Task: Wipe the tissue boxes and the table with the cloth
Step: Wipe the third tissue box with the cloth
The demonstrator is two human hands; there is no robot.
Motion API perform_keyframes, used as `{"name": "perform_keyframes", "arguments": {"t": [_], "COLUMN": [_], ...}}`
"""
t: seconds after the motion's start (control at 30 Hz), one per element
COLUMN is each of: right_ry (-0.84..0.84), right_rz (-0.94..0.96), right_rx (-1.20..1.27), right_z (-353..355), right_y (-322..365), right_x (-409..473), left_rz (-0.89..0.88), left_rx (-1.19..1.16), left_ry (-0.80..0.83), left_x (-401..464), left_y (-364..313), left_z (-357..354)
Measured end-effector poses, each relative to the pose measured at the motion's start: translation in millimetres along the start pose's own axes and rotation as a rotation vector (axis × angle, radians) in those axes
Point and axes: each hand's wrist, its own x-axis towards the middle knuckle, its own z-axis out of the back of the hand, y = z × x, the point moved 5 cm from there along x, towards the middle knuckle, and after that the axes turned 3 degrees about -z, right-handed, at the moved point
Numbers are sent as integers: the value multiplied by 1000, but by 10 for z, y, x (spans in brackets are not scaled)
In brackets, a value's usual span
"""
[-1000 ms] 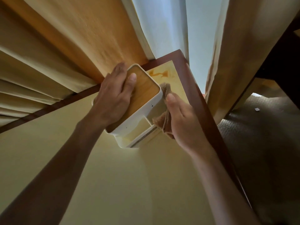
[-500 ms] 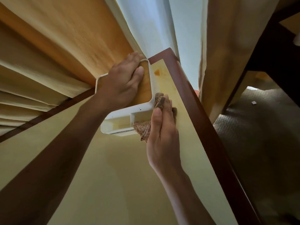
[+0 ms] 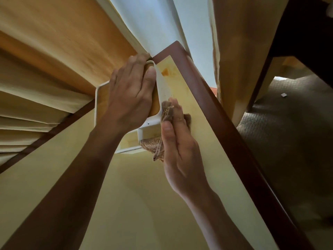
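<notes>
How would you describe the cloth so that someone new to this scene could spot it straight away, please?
Start at the far corner of the pale yellow table with its dark wooden edge, where a white tissue box with a wooden top stands. Against the box's right side, the right hand presses a small crumpled cloth. It is the only brown, coarse-textured thing there.

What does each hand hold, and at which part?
The left hand rests flat on the box top, steadying it. The right hand presses the cloth against the box side.
</notes>
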Motion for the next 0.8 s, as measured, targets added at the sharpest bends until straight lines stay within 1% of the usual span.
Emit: {"name": "perform_keyframes", "arguments": {"t": [0.1, 0.13, 0.23, 0.37, 0.5, 0.57, 0.63, 0.8], "right_ry": [81, 113, 177, 245, 289, 304, 275, 232], "right_rz": [-65, -85, -122, -146, -151, -159, -147, -96], "right_rx": [20, 3, -44, 14, 74, 83, 66, -27], "right_z": [18, 28, 36, -103, -83, -114, -135, -27], "right_y": [58, 83, 153, 160, 188, 201, 176, 136], "right_x": [118, 183, 507, 1132, 1438, 1436, 1310, 613], "left_rz": [127, 141, 100, 85, 71, 81, 102, 119], "left_rx": [26, 29, 20, 16, 1, 3, 11, 29], "left_ry": [58, 77, 97, 95, 95, 91, 96, 100], "left_x": [36, 35, 33, 42, 46, 45, 40, 18], "left_y": [94, 109, 94, 93, 73, 82, 92, 43], "left_z": [-62, -76, -70, -47, -42, -38, -42, -27]}}
